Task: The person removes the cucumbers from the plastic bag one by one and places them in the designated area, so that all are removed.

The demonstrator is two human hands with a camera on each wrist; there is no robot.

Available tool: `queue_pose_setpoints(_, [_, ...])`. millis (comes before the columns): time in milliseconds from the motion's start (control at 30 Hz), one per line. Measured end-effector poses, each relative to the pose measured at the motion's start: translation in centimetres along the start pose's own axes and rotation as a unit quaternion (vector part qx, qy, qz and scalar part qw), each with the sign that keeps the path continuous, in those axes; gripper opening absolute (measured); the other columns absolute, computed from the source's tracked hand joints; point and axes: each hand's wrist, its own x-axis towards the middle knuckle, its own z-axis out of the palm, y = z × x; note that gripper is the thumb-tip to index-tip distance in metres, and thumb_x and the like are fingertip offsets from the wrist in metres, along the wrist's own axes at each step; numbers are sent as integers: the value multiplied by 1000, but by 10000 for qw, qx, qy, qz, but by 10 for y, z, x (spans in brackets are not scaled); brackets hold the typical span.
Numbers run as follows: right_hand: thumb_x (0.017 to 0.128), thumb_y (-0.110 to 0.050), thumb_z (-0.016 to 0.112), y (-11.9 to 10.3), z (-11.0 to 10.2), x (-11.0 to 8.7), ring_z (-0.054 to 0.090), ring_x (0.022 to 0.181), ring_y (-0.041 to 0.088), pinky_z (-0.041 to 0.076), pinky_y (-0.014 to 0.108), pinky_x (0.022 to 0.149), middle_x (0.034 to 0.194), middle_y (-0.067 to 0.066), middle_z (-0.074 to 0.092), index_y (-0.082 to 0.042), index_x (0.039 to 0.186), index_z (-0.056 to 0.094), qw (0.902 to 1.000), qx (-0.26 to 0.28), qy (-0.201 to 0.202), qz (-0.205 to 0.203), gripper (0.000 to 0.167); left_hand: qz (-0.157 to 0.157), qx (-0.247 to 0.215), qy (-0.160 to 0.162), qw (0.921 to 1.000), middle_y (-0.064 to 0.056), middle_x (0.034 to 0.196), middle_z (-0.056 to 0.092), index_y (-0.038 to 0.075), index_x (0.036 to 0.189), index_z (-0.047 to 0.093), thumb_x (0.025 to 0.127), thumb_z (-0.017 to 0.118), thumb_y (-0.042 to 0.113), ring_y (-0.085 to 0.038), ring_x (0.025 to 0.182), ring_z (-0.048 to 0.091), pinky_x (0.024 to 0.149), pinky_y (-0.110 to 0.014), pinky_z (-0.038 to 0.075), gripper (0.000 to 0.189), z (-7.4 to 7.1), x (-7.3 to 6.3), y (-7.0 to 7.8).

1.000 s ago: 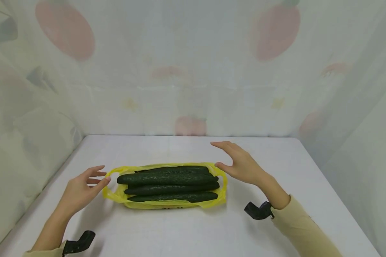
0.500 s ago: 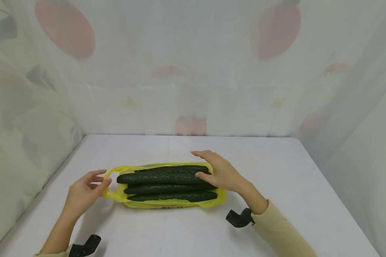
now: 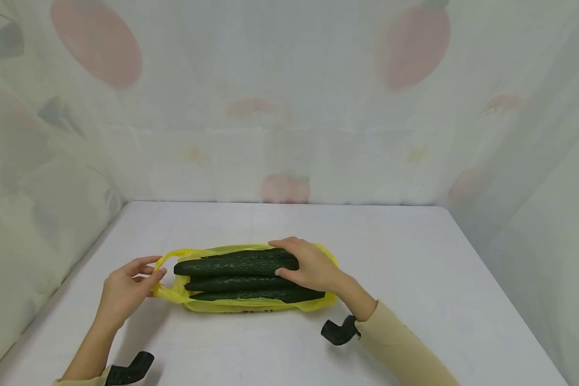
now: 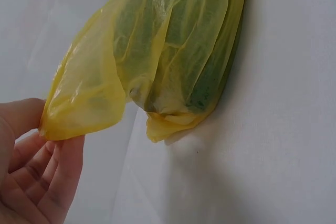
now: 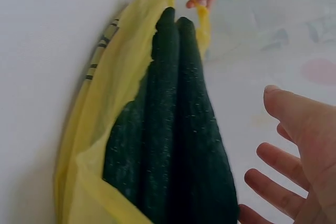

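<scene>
Several long dark green cucumbers [image 3: 236, 266] lie side by side in a yellow plastic bag [image 3: 260, 306], its mouth facing up. My left hand [image 3: 125, 289] pinches the bag's left handle between thumb and fingertips; the left wrist view shows the yellow film [image 4: 86, 106] drawn out taut from the cucumber ends. Over the right part of the cucumbers is my right hand [image 3: 313, 267], its thumb and fingers spread apart and overlapping the upper ones in the head view. In the right wrist view those fingers [image 5: 281, 198] are beside the cucumbers, with nothing between them and the thumb.
The bag lies on a white-covered table [image 3: 241, 348]. A pale curtain [image 3: 357, 150] with faded fruit prints rises behind the table and along both sides. Each wrist wears a black camera mount [image 3: 130, 369] below the hand.
My right hand has moved left and down, from beyond the bag's right end to over the cucumbers. My left fingers have closed onto the left handle. The bag has barely moved.
</scene>
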Motion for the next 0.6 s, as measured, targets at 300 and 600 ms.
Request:
queue_pose_setpoints(300, [87, -37, 61, 1, 18, 8, 57, 102, 17, 50, 30, 84, 122, 1, 56, -17, 131, 51, 9991, -395, -68, 110, 49, 141, -160, 266, 9994, -13, 86, 68, 5, 113, 63, 90, 59, 20, 3, 61, 61, 48, -21, 54, 27, 0, 0, 1])
queue_pose_setpoints(600, [85, -39, 63, 0, 32, 15, 56, 96, 16, 49, 31, 81, 111, 0, 59, -20, 125, 57, 9943, -1063, -21, 129, 44, 169, -169, 434, 9988, -11, 83, 69, 5, 109, 65, 91, 58, 21, 2, 59, 61, 47, -20, 53, 25, -1, 2, 8])
